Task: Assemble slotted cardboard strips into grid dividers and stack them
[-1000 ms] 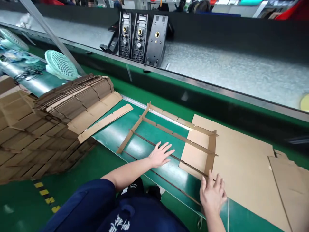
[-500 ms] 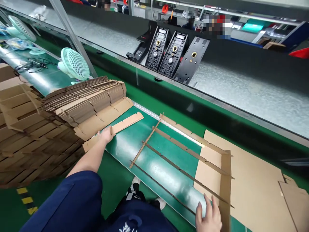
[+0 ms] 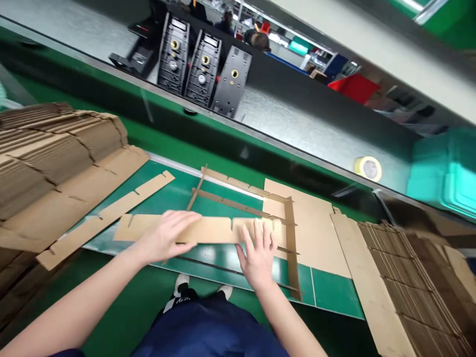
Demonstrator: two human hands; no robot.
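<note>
My left hand (image 3: pixel 169 237) and right hand (image 3: pixel 257 252) both grasp slotted cardboard strip (image 3: pixel 208 229), held flat over cardboard divider grid (image 3: pixel 286 233) on green counter (image 3: pixel 334 292); second strip (image 3: pixel 107 215) lies left

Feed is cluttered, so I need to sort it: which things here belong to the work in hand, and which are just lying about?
In hand: left hand and right hand on the slotted cardboard strip; cardboard divider grid; spare strip.

Lying about: tape roll; black plastic housings; folded carton stack.

Slotted cardboard strip (image 3: pixel 208 229) flat across divider grid (image 3: pixel 256 208), brown, notched.
</note>
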